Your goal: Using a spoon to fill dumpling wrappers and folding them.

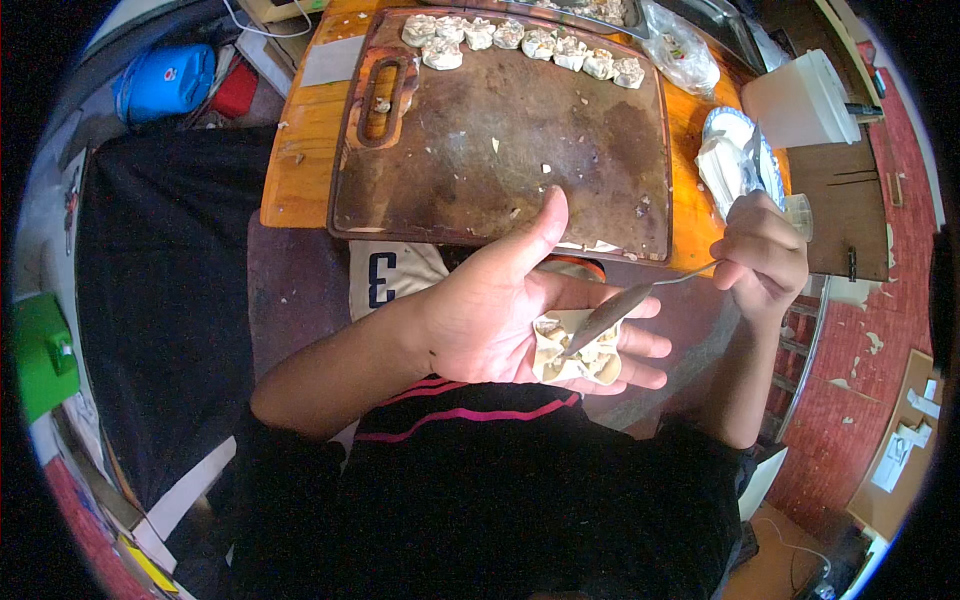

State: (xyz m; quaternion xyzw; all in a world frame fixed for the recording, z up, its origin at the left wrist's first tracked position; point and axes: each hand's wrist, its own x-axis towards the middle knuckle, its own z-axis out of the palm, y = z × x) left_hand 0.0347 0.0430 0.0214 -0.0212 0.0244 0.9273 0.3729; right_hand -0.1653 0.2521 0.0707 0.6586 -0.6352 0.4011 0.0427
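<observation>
My left hand (495, 322) is palm up with its fingers spread. Across its fingers rests a pale dumpling wrapper (551, 367) with lumpy filling on it. My right hand (765, 251) grips the handle of a metal spoon (611, 315), whose bowl is over the wrapper and touches the filling. Both hands are at the near edge of a large brown cutting board (480, 172). Along the board's far edge sits a row of filled, open-topped dumplings (508, 34), with one more (442, 54) in front of the row at its left end.
The board lies on a wooden table (296, 180). Beyond it is a metal tray (637, 19) of filling beside a plastic bag (682, 52). At right, a blue-rimmed plate (731, 116) bears stacked wrappers (724, 172) and a knife, near a white tub (799, 101) and small plastic cup (801, 214).
</observation>
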